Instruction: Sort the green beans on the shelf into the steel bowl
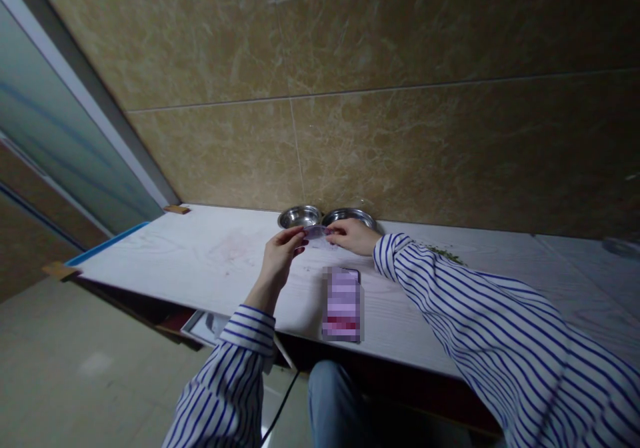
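Observation:
Between my two hands, just in front of two steel bowls, is a small transparent round dish or lid [315, 233]. My left hand [286, 248] pinches its left edge between thumb and fingers. The opposite edge is gripped by the fingertips of my right hand [350, 235]. One steel bowl [300, 217] stands behind my left fingertips. Part of the other steel bowl [357, 215] is covered by my right hand. Nearer to me a phone [343, 305] with a lit, blurred screen lies flat on the white tabletop [200, 255].
Green leafy sprigs [445, 255] lie beside my right sleeve. A tiled wall [375, 141] rises behind the table. At the far right sits a transparent dish [620, 247]. Under the tabletop is a shelf with a white box [205, 328]; a black cable [283, 405] hangs below.

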A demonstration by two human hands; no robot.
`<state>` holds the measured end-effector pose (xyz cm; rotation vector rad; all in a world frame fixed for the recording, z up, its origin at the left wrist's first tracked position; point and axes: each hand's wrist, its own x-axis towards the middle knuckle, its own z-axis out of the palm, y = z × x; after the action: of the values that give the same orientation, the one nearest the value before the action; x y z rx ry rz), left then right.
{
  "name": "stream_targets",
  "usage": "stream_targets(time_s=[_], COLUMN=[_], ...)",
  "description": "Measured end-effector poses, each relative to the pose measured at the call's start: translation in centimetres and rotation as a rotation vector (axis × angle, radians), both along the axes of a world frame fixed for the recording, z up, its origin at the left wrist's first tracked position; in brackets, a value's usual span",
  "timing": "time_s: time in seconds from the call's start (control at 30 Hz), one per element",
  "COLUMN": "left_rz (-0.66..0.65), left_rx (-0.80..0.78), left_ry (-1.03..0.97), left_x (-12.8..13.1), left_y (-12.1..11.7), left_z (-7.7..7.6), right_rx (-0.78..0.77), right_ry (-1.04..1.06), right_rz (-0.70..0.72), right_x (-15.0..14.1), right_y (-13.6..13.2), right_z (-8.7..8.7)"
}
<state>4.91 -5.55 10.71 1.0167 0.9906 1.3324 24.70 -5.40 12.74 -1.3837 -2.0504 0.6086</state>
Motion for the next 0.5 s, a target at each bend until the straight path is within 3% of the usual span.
stream_targets(time_s=[0.23,0.5], left_rz=[-0.048,-0.114], left_rx=[-0.037,-0.167], left_ry=[0.078,0.245], left_x=[2.3,3.0], left_y=[0.2,1.4], left_z=[0.0,-1.1], right_rx=[-0.023,-0.093], right_ry=[0.150,0.349], right_rz=[-0.094,-0.253], right_x=[2.9,6.4], right_y=[-0.9,-0.6], right_z=[0.2,0.1])
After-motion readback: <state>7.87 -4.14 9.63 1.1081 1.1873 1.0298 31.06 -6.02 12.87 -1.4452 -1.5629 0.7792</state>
